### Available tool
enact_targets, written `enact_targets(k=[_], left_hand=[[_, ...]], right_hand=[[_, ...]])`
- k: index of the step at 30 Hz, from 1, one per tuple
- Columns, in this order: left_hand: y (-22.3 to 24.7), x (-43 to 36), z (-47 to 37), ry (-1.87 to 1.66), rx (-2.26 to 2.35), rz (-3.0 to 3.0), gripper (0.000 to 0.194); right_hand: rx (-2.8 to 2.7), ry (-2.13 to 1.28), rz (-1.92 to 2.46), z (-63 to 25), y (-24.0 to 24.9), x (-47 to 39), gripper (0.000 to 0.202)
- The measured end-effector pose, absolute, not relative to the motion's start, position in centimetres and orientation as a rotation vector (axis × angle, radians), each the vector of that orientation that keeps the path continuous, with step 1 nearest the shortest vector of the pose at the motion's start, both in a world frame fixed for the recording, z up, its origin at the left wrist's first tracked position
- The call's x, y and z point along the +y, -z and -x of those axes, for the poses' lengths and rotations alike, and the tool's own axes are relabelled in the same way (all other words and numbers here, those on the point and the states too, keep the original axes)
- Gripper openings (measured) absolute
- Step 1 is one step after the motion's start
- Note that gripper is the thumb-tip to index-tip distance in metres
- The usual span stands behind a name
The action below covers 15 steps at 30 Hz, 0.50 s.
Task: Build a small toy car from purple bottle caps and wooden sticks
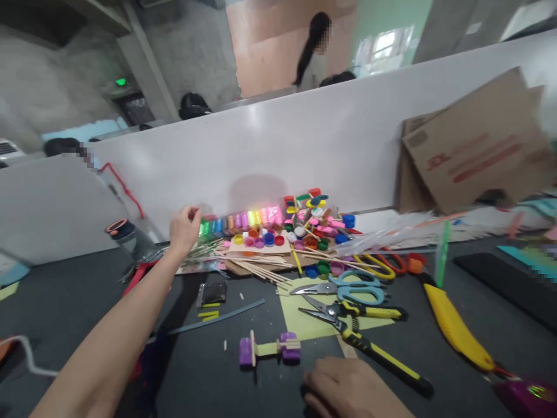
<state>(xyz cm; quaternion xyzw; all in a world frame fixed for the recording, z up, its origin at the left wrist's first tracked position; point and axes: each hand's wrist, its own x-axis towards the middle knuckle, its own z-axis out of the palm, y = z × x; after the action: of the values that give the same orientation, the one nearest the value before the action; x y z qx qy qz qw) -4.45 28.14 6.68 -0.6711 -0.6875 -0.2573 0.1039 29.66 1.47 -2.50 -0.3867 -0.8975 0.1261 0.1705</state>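
Note:
My left hand (185, 228) is stretched out to the back of the table, at the left end of a row of colourful clay packs (243, 219). Its fingers are curled into a pinch; whatever lies between them is hidden. At the front, my right hand (343, 386) rests on the dark tabletop with fingers loosely bent and a gap at the thumb, nothing visible in it. Left of it stands a small model of purple bottle caps (289, 346) and wooden sticks. Yellow-handled pliers (333, 313) lie just beyond the right hand, spread apart.
Blue-handled scissors (357, 287) lie on yellow-green paper (291, 316). Wooden skewers (261, 270) and paint pots (270, 238) crowd the back. A yellow glue gun (456, 328) lies right; cardboard (483, 145) leans on the white partition (326, 145). A jar (126, 235) stands left.

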Motion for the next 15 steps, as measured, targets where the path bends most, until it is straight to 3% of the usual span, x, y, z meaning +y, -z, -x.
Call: enact_targets(k=[8,15], left_hand=[[-5.8,26.0,10.8,0.556,-2.277,2.042,0.035],[-3.9,25.4,7.4,0.307,-2.008,2.521,0.035]], right_hand=[[-2.556,-0.454,1.087,-29.2,1.5,2.0,0.02],[-2.55,-0.474,1.148,-29.2,1.3,1.9,0.021]])
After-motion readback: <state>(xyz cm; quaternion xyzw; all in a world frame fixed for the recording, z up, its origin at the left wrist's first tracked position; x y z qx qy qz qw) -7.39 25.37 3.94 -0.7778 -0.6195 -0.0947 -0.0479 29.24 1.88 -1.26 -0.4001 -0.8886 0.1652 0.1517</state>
